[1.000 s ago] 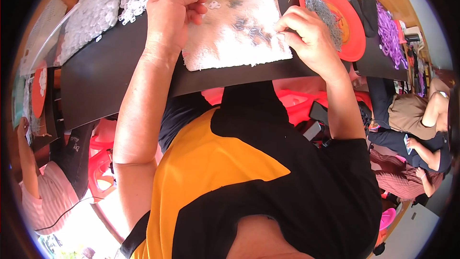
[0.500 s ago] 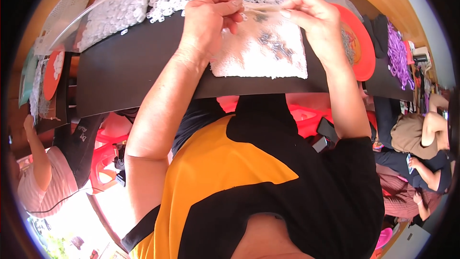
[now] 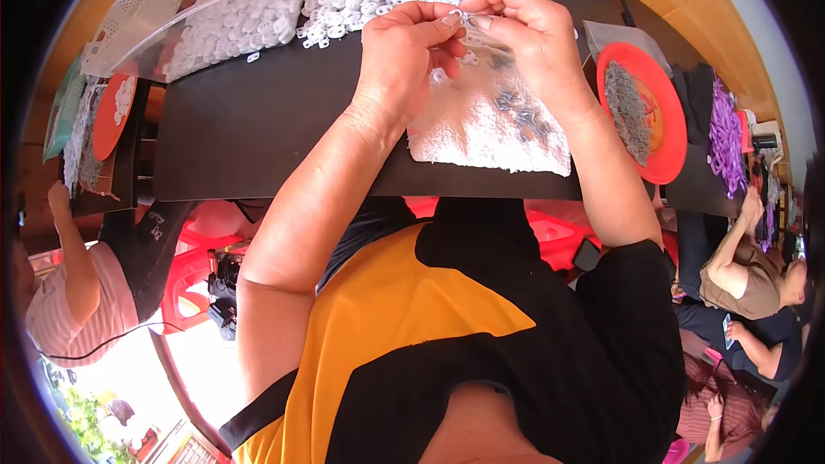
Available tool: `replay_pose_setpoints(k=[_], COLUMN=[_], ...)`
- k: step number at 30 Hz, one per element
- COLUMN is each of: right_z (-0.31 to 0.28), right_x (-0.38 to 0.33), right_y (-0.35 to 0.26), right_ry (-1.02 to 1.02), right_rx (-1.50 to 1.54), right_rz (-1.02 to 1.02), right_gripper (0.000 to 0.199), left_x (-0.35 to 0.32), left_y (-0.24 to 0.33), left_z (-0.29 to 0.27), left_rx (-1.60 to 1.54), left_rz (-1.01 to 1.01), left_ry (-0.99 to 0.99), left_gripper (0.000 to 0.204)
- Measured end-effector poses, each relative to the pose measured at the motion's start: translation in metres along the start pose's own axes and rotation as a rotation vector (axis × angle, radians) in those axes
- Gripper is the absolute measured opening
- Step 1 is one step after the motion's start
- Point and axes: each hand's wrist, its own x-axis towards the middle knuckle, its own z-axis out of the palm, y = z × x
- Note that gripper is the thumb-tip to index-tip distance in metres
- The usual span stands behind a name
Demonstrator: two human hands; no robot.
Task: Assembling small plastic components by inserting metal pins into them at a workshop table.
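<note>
My left hand [image 3: 404,60] and my right hand [image 3: 537,47] meet fingertip to fingertip above the far part of a white cloth. The left thumb and forefinger pinch a small white plastic piece [image 3: 457,14]. Against that piece the right thumb and forefinger are pressed together; what they hold is too small to make out. Another white piece shows by the curled left fingers. Beneath both hands lies the white towel-like cloth [image 3: 481,153], with several small dark metal bits [image 3: 524,116] scattered on it.
Beyond my hands, many white oval plastic pieces [image 3: 344,13] spill from a clear bin. To their left sits a filled clear bag [image 3: 245,26]. A red plate [image 3: 670,142] at right bears grey metal bits [image 3: 626,107]. Purple straps [image 3: 726,137] lie farther right. Other people sit at both sides.
My right hand has moved left, closing the gap to my left fingertips. The view has shifted, so the table's things appear lower and more to the right.
</note>
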Motion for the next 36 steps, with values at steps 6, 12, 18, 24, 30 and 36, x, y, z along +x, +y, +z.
replay_pose_setpoints(k=[6, 12, 18, 24, 30, 36], right_z=[0.004, 0.001, 0.002, 0.003, 0.009, 0.016], right_x=[-0.001, -0.003, -0.005, -0.004, -0.005, -0.007], right_y=[0.002, 0.004, 0.002, 0.001, -0.002, 0.009], right_ry=[0.024, 0.088, 0.089, 0.081, 0.071, 0.119], right_rx=[-0.031, -0.168, -0.184, -0.201, -0.227, -0.225], right_rz=[-0.062, -0.252, -0.238, -0.248, -0.223, -0.345], right_gripper=[0.012, 0.012, 0.014, 0.015, 0.020, 0.023], left_x=[-0.002, -0.003, -0.005, -0.006, -0.007, -0.010], left_y=[0.000, -0.001, -0.002, 0.000, -0.002, -0.005], left_z=[0.005, 0.006, 0.006, 0.005, 0.007, 0.011], left_rx=[-0.040, -0.011, -0.027, 0.013, -0.005, 0.003], left_rz=[-0.006, -0.008, -0.006, -0.012, -0.001, 0.015], left_ry=[-0.001, 0.001, -0.010, -0.026, 0.019, 0.092], left_gripper=[0.010, 0.011, 0.011, 0.015, 0.009, 0.006])
